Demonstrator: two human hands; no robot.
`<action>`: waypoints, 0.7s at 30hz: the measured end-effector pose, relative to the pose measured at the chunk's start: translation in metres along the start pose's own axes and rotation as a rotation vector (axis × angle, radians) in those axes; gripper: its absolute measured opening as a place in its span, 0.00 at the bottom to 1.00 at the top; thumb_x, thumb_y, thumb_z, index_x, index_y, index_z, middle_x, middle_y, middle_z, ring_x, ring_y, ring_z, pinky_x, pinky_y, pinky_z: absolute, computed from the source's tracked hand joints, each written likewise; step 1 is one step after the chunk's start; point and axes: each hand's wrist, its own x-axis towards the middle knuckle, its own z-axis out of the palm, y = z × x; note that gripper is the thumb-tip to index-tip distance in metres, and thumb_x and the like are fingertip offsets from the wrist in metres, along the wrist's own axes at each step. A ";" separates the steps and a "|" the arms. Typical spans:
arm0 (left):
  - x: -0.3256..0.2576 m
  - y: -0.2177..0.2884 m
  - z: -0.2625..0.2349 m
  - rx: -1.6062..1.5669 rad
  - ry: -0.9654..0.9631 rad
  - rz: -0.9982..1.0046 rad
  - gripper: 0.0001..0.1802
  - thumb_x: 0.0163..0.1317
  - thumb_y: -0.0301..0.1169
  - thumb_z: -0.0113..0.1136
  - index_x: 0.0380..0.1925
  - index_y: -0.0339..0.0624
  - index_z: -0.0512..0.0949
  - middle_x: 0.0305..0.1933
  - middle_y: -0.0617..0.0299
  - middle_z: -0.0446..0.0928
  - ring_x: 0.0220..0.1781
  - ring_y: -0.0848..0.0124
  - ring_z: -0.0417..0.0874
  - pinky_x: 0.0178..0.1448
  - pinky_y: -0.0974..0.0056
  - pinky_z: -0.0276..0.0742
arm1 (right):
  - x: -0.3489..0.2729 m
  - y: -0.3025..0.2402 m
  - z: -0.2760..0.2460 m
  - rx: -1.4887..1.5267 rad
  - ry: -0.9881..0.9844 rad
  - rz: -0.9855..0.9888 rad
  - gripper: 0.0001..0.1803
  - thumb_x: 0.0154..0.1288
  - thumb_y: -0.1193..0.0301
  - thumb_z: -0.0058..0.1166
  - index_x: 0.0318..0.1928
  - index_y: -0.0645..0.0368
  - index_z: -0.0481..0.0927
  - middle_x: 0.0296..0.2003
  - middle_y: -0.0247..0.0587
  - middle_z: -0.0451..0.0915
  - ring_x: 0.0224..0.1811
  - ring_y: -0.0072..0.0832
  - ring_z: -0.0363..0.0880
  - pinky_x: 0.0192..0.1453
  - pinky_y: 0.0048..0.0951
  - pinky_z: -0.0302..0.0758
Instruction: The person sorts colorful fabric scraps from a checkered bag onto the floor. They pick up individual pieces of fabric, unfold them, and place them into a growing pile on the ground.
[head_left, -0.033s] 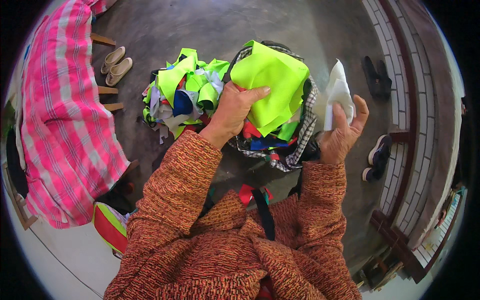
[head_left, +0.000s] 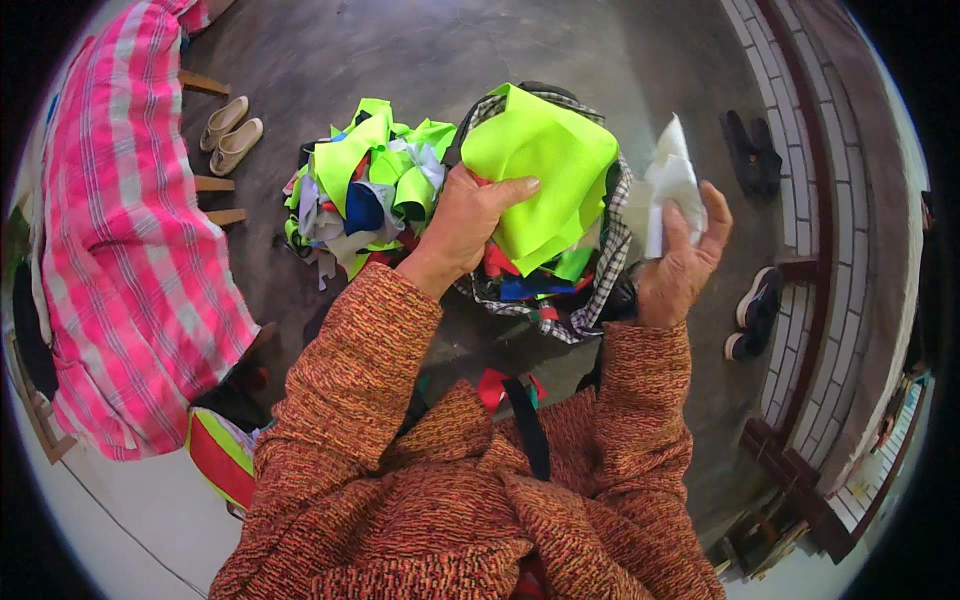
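Observation:
My left hand (head_left: 468, 220) grips neon yellow-green cloth pieces (head_left: 545, 175) by their near left edge, thumb on top. These lie over a black-and-white checked bag (head_left: 590, 312) full of coloured fabric scraps. To the right of the bag, my right hand (head_left: 680, 268) is raised with a folded white piece of cloth or paper (head_left: 672, 180) between its fingers; its exact material is unclear. On the floor left of the bag rests a heap of scraps (head_left: 365, 205) in neon green, grey, blue and red.
A pink-and-white plaid cover (head_left: 140, 250) drapes over furniture at the left, wooden legs poking out. Beside it stand beige shoes (head_left: 236, 148). Dark slippers (head_left: 755, 155) and dark shoes (head_left: 755, 312) lie along the white brick wall (head_left: 845, 250) at the right. Red and black scraps (head_left: 525, 410) are against my front.
My right hand and the white piece have shifted very slightly, with the fingers tilting a little. My left hand stays on the neon cloth.

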 end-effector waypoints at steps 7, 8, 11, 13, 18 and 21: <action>-0.005 -0.001 0.001 0.212 -0.189 -0.117 0.24 0.55 0.23 0.62 0.54 0.38 0.72 0.50 0.61 0.78 0.50 0.71 0.79 0.55 0.64 0.74 | -0.006 0.014 0.011 -0.459 -0.359 -0.072 0.19 0.62 0.71 0.55 0.54 0.59 0.75 0.49 0.41 0.71 0.54 0.32 0.68 0.60 0.30 0.64; -0.006 -0.001 0.002 0.242 -0.215 -0.144 0.24 0.55 0.23 0.62 0.54 0.38 0.72 0.50 0.61 0.78 0.50 0.72 0.78 0.55 0.65 0.74 | -0.008 0.018 0.010 -0.525 -0.406 -0.111 0.20 0.60 0.70 0.57 0.53 0.59 0.75 0.49 0.42 0.71 0.54 0.33 0.68 0.59 0.30 0.64; -0.006 -0.003 0.000 0.237 -0.265 -0.173 0.25 0.55 0.22 0.62 0.55 0.38 0.71 0.51 0.62 0.77 0.51 0.73 0.78 0.56 0.65 0.74 | -0.017 0.023 0.018 -0.634 -0.491 -0.173 0.21 0.53 0.70 0.64 0.48 0.60 0.77 0.46 0.43 0.71 0.52 0.33 0.69 0.58 0.30 0.65; -0.006 -0.001 0.000 0.170 -0.269 -0.182 0.27 0.54 0.22 0.63 0.56 0.38 0.70 0.52 0.62 0.76 0.51 0.73 0.77 0.57 0.65 0.73 | -0.018 0.029 0.015 -0.568 -0.427 -0.185 0.20 0.52 0.71 0.65 0.47 0.60 0.77 0.45 0.42 0.72 0.51 0.34 0.70 0.57 0.30 0.65; -0.006 0.010 0.001 0.001 -0.284 -0.249 0.35 0.51 0.20 0.65 0.61 0.38 0.64 0.54 0.62 0.74 0.53 0.72 0.77 0.60 0.65 0.72 | -0.018 0.030 0.016 -0.400 -0.314 -0.106 0.12 0.61 0.73 0.59 0.45 0.62 0.78 0.42 0.38 0.76 0.46 0.27 0.73 0.53 0.25 0.68; -0.010 0.013 -0.001 -0.089 -0.297 -0.305 0.38 0.50 0.20 0.66 0.63 0.38 0.62 0.55 0.61 0.74 0.55 0.71 0.76 0.61 0.65 0.71 | -0.021 0.030 0.025 -0.172 -0.192 0.127 0.11 0.68 0.69 0.52 0.44 0.64 0.79 0.38 0.33 0.79 0.40 0.19 0.75 0.46 0.19 0.70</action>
